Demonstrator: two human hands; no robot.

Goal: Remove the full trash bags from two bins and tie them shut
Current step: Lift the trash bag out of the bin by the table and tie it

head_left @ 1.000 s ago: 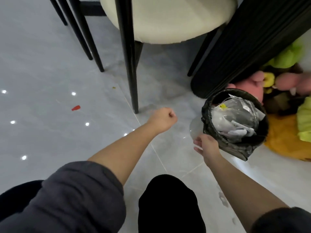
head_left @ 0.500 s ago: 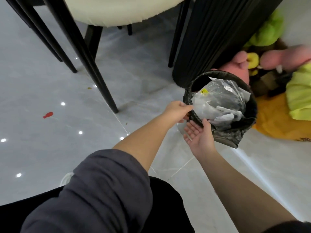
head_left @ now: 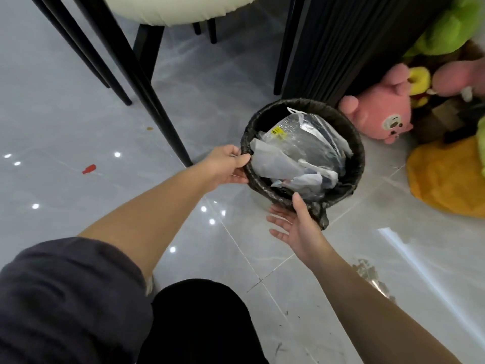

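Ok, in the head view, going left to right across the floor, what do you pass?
Red scrap → black chair leg → left hand → bagged bin → pink plush toy → yellow plush.

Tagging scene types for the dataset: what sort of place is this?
Probably a home dining area: a cream-seated chair with black legs on a glossy tiled floor, plush toys heaped by a dark fluted base, and a small bin lined with a black trash bag.
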